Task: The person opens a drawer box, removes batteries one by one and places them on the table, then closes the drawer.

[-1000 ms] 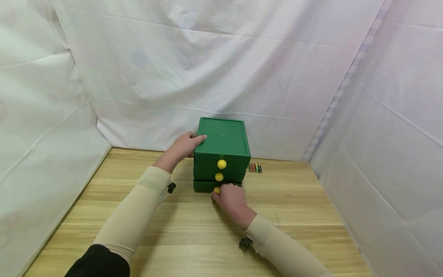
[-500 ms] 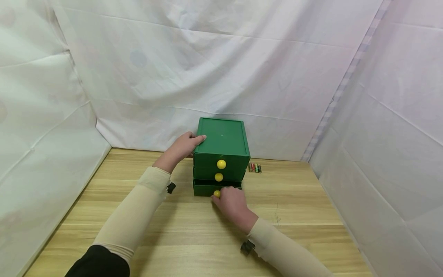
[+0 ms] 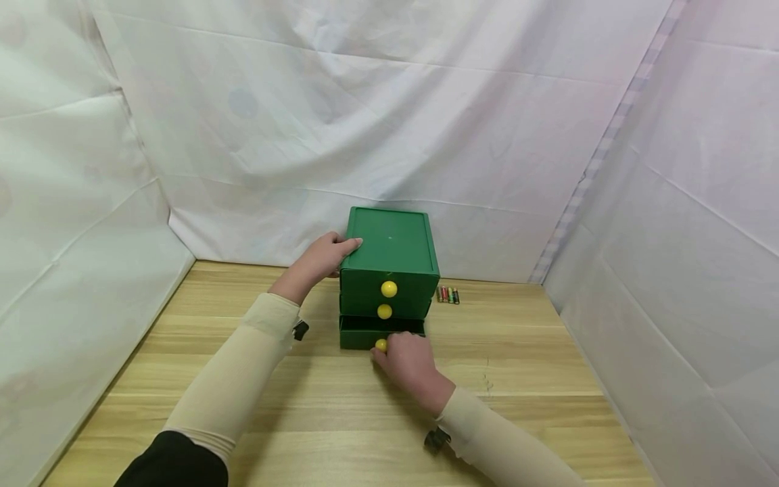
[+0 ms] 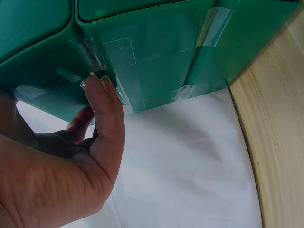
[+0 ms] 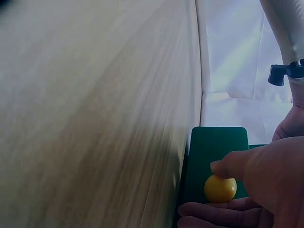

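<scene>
The right hand is pinching the lower knob, a yellow ball; its thumb is lying on the knob's left and its curled fingers on the right, the ball filling the gap between them. The knob is pointing toward the person and, being round, is showing no long axis. Directly behind these fingers, the bottom drawer is jutting part-way out of a green box; its front panel is facing the person, the panel's long axis is running left to right, and its hollow is facing upward. The left hand is gripping the box's upper left edge: its thumb is lying over the top, and its bent fingertips are touching the left side, where clear tape is clinging close to them. Above the right fingers, the middle knob and top knob, both yellow, are likewise pointing toward the person. Beyond the right fingers and to their right, four batteries are lying side by side just beside the box, their long axes running roughly away from the person. Below both hands, a wooden table is supporting the box; beyond the left fingers, a white cloth is hanging.
</scene>
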Motion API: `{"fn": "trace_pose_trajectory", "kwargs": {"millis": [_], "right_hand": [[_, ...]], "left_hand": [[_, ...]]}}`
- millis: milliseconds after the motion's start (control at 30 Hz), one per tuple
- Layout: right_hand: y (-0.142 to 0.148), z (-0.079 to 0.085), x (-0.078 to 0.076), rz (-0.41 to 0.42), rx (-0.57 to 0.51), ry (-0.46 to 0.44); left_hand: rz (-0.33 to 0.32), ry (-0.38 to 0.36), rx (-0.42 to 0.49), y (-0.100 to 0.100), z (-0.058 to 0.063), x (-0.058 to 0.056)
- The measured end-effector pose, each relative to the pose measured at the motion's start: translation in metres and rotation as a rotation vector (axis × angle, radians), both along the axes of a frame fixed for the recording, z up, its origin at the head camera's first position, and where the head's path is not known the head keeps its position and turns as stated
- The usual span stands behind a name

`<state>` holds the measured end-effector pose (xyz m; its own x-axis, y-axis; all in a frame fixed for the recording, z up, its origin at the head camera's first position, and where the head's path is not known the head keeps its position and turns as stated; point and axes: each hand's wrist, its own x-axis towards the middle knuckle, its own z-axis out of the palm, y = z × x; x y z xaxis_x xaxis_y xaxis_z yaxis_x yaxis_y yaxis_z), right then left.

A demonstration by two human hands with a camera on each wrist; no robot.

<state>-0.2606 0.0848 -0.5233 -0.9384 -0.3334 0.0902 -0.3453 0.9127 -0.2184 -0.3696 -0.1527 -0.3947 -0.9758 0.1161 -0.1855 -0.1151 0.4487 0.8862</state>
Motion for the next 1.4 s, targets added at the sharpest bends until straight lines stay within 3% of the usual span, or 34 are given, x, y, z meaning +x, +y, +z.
{"fn": "trace_pose_trajectory", "kwargs": {"millis": [1400], "right_hand": [[0.004, 0.011, 0.030, 0.067, 0.127, -0.002]], "left_hand": [[0.000, 0.002, -0.013, 0.000, 0.002, 0.001]]}}
